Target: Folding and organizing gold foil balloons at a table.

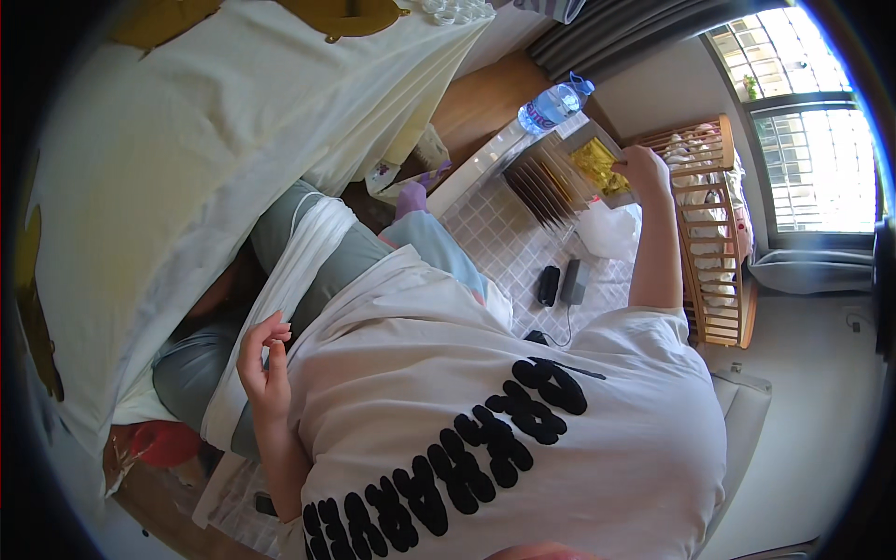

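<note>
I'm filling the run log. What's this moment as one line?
right hand: grips yellow packet at slotted tray | left hand: empty, raised near white cloth | water bottle: lying on tabletop

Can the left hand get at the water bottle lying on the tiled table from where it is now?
Probably not without shifting. The left hand is raised beside the torso, empty, while the water bottle lies at the far end of the tiled table, beyond the right hand and across the body.
</note>
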`<state>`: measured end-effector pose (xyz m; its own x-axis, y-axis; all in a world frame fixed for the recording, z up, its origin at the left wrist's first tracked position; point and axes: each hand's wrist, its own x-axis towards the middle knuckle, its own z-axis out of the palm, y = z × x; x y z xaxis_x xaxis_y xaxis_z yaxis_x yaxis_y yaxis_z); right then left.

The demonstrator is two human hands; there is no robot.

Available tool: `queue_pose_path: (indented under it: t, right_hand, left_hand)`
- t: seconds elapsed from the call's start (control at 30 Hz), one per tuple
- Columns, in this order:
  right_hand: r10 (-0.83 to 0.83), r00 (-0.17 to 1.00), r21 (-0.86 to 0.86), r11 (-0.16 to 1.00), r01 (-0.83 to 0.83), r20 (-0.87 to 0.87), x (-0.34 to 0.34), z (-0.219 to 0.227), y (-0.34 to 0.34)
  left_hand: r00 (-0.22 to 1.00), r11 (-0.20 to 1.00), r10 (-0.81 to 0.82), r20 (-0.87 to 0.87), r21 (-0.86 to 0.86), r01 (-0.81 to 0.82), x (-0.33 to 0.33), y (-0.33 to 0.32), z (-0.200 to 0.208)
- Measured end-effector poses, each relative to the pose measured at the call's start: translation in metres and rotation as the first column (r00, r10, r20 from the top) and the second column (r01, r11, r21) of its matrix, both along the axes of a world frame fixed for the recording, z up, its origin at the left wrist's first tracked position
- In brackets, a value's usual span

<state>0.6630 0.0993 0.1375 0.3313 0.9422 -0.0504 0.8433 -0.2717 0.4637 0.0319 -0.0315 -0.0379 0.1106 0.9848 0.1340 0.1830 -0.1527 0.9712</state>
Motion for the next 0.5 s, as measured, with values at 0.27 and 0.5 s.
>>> queue_pose_path:
  t: [0.27, 0.5]
  right_hand:
    - [-0.060, 0.997, -0.083, 0.995, 0.056, -0.051, -0.036, -0.026, -0.004]
    - [-0.066, 0.996, -0.039, 0.997, 0.064, -0.054, -0.024, -0.059, -0.008]
  left_hand:
    - [0.996, 0.994, 0.057, 0.070, -0.094, -0.051, 0.004, -0.015, -0.008]
    - [1.000, 0.994, 0.023, 0.000, -0.108, -0.023, -0.005, -0.006, 0.000]
